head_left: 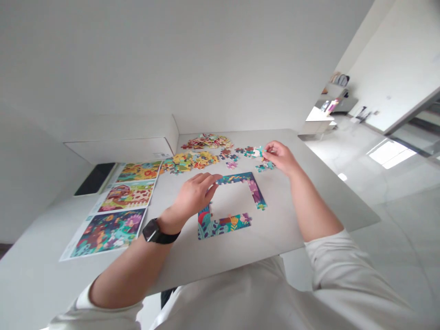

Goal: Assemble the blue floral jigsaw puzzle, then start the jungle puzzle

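Teal floral cardboard jigsaw frame point(220, 227) lies just right of the half-open left hand point(195, 195), its fingertips at the frame's top edge; further right, the right hand point(280, 158) pinches a teal-and-white jigsaw piece point(258, 152) above small loose pieces point(265, 167).

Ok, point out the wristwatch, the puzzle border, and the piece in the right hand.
wristwatch point(152, 230), head view, on its face
puzzle border point(237, 178), head view, on its top strip
teal puzzle piece point(258, 152), head view, on its middle

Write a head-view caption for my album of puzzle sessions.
Right hand pinches a jigsaw piece while the left hand rests at the partly built puzzle border.
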Demonstrator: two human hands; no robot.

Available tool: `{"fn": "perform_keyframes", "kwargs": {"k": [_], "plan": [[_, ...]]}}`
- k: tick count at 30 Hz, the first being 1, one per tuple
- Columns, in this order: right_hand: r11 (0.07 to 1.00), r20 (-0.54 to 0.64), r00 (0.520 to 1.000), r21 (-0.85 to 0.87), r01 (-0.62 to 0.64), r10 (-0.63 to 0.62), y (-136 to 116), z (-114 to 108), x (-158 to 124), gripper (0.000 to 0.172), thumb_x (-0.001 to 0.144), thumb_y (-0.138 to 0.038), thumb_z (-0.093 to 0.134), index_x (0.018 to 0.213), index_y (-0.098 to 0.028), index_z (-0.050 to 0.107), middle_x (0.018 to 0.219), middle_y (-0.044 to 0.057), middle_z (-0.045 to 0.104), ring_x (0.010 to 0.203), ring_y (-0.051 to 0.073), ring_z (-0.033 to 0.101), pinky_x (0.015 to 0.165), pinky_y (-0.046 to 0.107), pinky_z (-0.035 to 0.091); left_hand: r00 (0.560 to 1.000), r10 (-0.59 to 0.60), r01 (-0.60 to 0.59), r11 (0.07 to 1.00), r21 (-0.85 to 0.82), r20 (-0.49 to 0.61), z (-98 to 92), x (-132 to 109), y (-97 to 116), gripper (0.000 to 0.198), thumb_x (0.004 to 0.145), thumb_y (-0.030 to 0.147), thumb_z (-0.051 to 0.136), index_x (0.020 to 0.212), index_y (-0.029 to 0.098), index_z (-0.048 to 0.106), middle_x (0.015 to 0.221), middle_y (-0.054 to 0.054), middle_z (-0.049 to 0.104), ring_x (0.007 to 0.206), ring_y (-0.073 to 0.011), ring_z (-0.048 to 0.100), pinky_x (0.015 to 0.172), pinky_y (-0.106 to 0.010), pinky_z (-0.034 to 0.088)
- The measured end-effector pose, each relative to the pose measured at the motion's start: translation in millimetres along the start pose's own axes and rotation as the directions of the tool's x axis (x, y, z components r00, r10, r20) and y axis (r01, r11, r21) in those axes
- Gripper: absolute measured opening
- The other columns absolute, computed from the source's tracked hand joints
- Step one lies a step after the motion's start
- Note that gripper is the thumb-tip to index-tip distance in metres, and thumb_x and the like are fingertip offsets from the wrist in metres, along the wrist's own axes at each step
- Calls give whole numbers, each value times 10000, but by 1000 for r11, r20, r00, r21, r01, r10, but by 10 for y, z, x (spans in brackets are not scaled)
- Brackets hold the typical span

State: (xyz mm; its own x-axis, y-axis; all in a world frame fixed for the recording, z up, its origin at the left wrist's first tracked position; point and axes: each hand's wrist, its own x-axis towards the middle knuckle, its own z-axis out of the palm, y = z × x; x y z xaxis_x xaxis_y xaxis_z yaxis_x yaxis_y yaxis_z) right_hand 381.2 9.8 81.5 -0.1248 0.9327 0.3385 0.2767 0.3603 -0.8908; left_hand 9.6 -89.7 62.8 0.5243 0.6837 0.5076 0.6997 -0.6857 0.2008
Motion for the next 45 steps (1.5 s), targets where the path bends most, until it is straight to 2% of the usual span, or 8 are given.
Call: {"fn": "perform_keyframes", "kwargs": {"k": [6,14,21,27,33,39,42,45], "plan": [[984,-11,996,155,-89,92,-231,-42,-858,521,785,-667,888,937,-268,588,806,-17,659,730,175,666,678,308,562,987,115,-100,987,-125,114,-3,-95,462,187,1076,279,592,1136,237,764,1161,-94,776,1071,-263,723,961,-412,575],[975,-14,990,178,-135,140,49,446,-1600,517,824,-705,813,1021,-270,614,769,-36,629,666,154,595,617,284,504,971,146,-101,969,-226,192,483,-120,807,239,1035,303,669,1253,230,735,1240,-115,758,1149,-303,711,1034,-475,570],[984,61,993,147,-105,97,84,546,-1627,543,854,-728,787,1096,-263,650,796,-21,654,658,155,608,632,303,541,999,23,-7,952,-307,46,648,-235,773,425,980,304,750,1380,233,627,1338,-130,724,1252,-317,705,1088,-498,583],[983,145,983,134,-129,110,40,629,-1626,506,854,-692,812,1059,-255,660,842,11,725,714,181,671,684,328,577,995,49,-79,926,-369,-89,668,-237,866,495,958,278,790,1401,236,573,1404,-140,701,1345,-296,678,1127,-467,578],[987,167,981,109,-119,100,56,657,-1647,467,876,-666,799,1062,-255,677,874,22,743,752,203,699,713,349,596,996,40,-65,927,-370,-74,680,-245,879,382,967,194,733,1327,238,615,1301,-107,744,1248,-269,719,1077,-442,592],[970,113,974,-120,211,-197,21,606,-1669,390,890,-515,836,1181,-276,734,1348,121,719,1162,284,717,999,455,602,997,-58,28,915,-403,-60,667,-238,854,384,954,258,775,1307,235,626,1205,-79,754,1127,-247,730,1024,-414,596],[938,147,950,-175,298,-275,-11,598,-1681,284,913,-455,821,1135,-287,760,1300,113,750,1235,292,706,1105,484,559,992,-128,111,898,-426,-11,658,-230,854,373,946,269,783,1285,239,631,1179,-64,754,1099,-237,732,1008,-399,595],[944,154,958,-192,268,-241,-49,604,-1689,234,932,-455,797,1106,-299,773,1265,106,773,1229,293,717,1135,493,546,989,-145,140,888,-439,22,647,-226,863,362,955,280,772,1285,238,629,1195,-62,749,1100,-232,731,1012,-396,591]]}}
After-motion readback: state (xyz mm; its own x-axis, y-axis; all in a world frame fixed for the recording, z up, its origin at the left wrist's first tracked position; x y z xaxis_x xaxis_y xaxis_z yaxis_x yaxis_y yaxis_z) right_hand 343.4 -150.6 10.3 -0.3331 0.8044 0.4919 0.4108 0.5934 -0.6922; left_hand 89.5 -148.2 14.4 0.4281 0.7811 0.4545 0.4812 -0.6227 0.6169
